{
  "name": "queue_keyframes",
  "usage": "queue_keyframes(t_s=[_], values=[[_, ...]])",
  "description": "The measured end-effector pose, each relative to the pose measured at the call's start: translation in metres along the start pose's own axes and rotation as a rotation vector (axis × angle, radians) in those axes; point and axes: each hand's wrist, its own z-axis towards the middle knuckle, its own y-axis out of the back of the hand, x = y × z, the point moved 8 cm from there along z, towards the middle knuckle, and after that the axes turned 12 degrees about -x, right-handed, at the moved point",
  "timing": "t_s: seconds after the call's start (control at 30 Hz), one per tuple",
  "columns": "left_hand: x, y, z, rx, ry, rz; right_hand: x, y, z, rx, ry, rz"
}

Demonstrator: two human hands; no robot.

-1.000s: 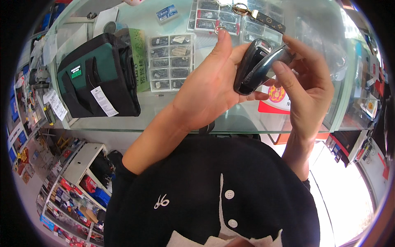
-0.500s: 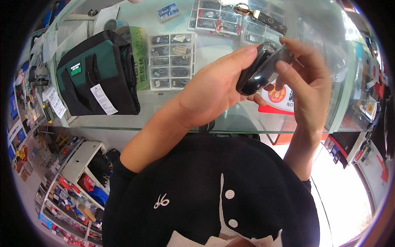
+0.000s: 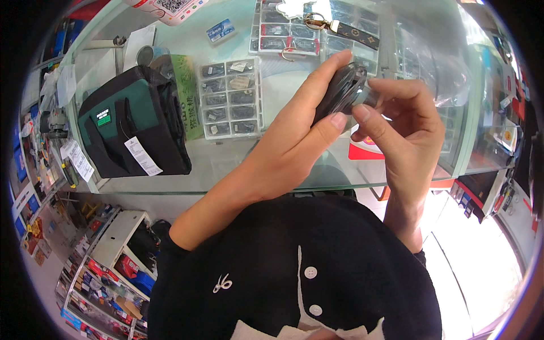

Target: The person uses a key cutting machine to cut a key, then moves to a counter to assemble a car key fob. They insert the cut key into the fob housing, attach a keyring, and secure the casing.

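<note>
Above the glass counter, my left hand (image 3: 286, 139) is wrapped round a glossy black rounded object (image 3: 341, 93), thumb on the near side and fingers on the far side. Its exact kind I cannot make out. My right hand (image 3: 405, 122) is closed at the object's right edge, where thumb and forefinger pinch a dark, partly see-through piece (image 3: 368, 97). Whether this piece is joined to the object is hidden by the fingers. Behind the hands lies a key ring (image 3: 315, 21) with a brown patterned strap (image 3: 356, 35).
On the glass counter (image 3: 226, 164) sit a black and green tool bag (image 3: 136, 124) at left, a green box (image 3: 186, 96), compartment cases (image 3: 229, 99) of small dark parts, and a blue and white card (image 3: 220, 31). A red and white sign (image 3: 362, 149) shows below my right hand. Stocked shelves (image 3: 107, 277) stand at lower left.
The black object has turned and is held more edge-on, with my left thumb now on its near side. My right fingers have drawn closer together at its edge. The view has shifted slightly.
</note>
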Motion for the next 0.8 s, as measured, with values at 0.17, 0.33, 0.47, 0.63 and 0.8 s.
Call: queue_keyframes(t_s=[0.17, 0.33, 0.47, 0.63, 0.8], values=[[-0.003, -0.002, 0.001, 0.030, -0.056, 0.029, 0.001, -0.001, -0.001, -0.011, -0.011, 0.036], [0.000, 0.000, -0.001, 0.022, -0.019, 0.083, -0.001, 0.003, 0.002, -0.103, -0.036, 0.100], [-0.001, 0.001, -0.001, -0.007, -0.026, 0.083, -0.001, 0.002, 0.002, -0.112, -0.014, 0.050], [-0.008, 0.002, -0.003, -0.049, -0.127, 0.204, -0.003, 0.001, -0.001, -0.120, -0.040, 0.113], [-0.017, 0.000, -0.002, -0.033, -0.297, 0.408, -0.001, 0.001, -0.002, -0.111, -0.066, 0.175]])
